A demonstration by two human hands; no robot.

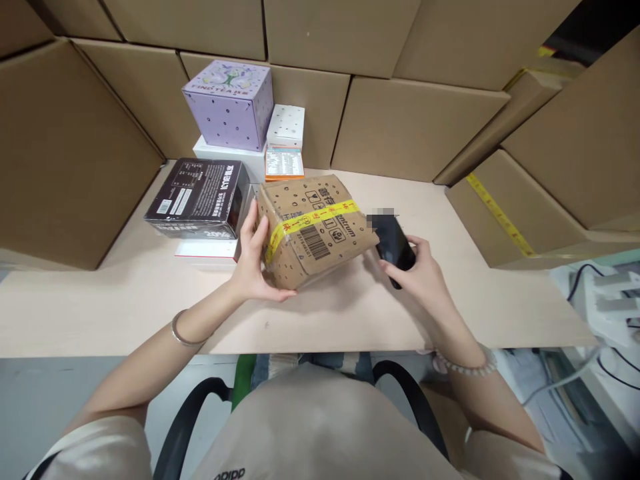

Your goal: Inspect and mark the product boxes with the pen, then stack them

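My left hand [257, 257] grips the left end of a brown cardboard box [345, 250], fingers on its side and thumb beneath its lower corner. Yellow printed tape runs across the box, beside a barcode and dark printing. The box is tilted, its right end raised off the table. In my right hand [420, 270] is a black smartphone [395, 243], held by its edges just right of the box; its top end is pixelated. Left of the box lies a dark printed carton [195, 193] on top of a flat white box [207, 249].
A purple patterned box [225, 110] rests on a white box [204, 152] at the back left. Beside it, a small white box [286, 123] is stacked on an orange-edged box [284, 165]. Large cardboard boxes [400, 130] wall in the wooden table [450, 307]. Cables hang at the right.
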